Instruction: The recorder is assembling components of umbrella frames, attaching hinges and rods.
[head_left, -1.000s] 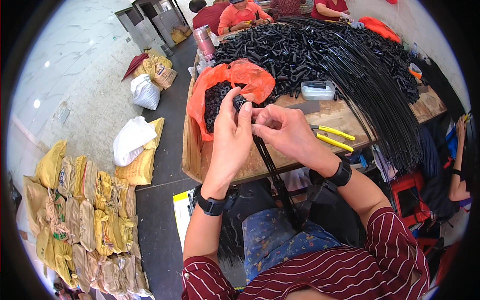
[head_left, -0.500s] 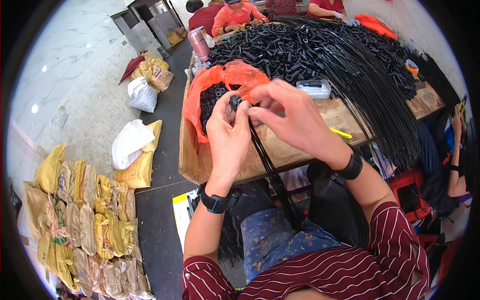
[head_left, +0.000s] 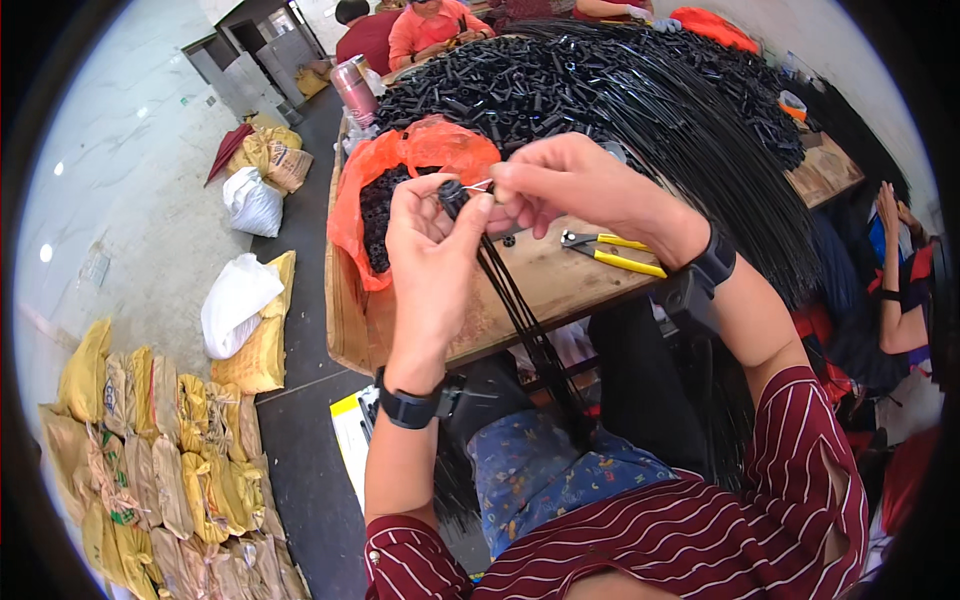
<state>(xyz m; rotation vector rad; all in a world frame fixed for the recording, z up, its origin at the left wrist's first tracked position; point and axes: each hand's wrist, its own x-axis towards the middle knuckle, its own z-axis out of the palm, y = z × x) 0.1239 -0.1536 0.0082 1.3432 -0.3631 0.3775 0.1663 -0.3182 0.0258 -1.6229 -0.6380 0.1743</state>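
- Over the brown wooden surface: my left grip clamped on a short black cylindrical piece.
- My right grip pinched together on thin pale strands just beside it.
- Long thin black cables hang below.

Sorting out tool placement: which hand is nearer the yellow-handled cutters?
Right. The right hand is raised just above the yellow-handled cutters in the picture; the left hand is farther off, to their left, overlapping the orange bag in view.

Gripping black tubular fitting in left hand, pinching pale strands in right hand, near yellow-handled pliers.
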